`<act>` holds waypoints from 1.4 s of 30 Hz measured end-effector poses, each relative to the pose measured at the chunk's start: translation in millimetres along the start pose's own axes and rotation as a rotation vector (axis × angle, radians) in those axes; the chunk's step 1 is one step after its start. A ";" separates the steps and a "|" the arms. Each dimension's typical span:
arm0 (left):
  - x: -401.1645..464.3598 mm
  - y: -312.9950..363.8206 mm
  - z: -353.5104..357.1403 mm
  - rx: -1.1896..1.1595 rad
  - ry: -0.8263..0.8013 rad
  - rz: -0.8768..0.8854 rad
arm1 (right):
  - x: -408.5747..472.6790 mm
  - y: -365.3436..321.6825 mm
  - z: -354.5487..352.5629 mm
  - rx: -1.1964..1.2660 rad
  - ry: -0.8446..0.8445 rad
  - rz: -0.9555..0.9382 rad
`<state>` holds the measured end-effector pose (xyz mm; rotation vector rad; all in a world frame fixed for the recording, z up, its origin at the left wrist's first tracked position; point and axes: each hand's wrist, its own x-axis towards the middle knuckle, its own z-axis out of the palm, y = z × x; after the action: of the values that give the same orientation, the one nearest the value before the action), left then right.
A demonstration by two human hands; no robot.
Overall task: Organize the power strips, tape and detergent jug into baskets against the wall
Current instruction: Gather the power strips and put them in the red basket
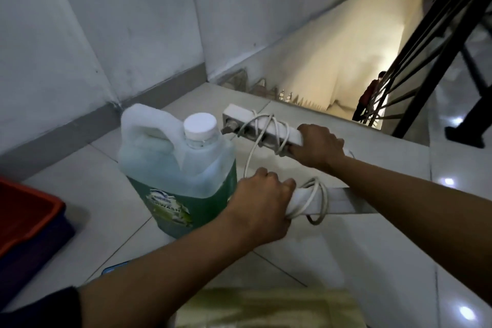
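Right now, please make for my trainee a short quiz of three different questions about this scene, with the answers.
1. True or false: the left hand grips a power strip wrapped in its cord.
2. What does the right hand hold: (a) the jug, (b) the far power strip, (c) tape?
3. What colour is the cap of the detergent jug?

Key
1. True: it grips the near power strip.
2. b.
3. White.

Two power strips — one jug
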<state>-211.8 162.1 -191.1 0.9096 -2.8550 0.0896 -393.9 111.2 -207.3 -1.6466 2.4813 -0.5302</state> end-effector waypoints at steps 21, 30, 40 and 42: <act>-163.6 -196.3 -207.4 0.502 0.409 -0.234 | -52.1 -288.0 -127.0 0.281 0.256 -0.386; -336.3 -308.7 -134.8 0.384 0.209 -0.701 | -116.0 -450.5 35.5 0.236 -0.082 -0.509; -380.5 -416.3 -43.6 -0.024 0.121 -0.915 | -114.8 -513.1 193.4 0.165 -0.319 -0.267; -371.0 -431.9 -25.5 -0.015 0.124 -0.914 | -103.2 -521.9 206.9 0.243 -0.371 -0.223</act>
<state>340.6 24.4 -217.6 1.9900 -2.0644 0.0177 160.6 -22.6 -227.1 -1.7461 1.9087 -0.4752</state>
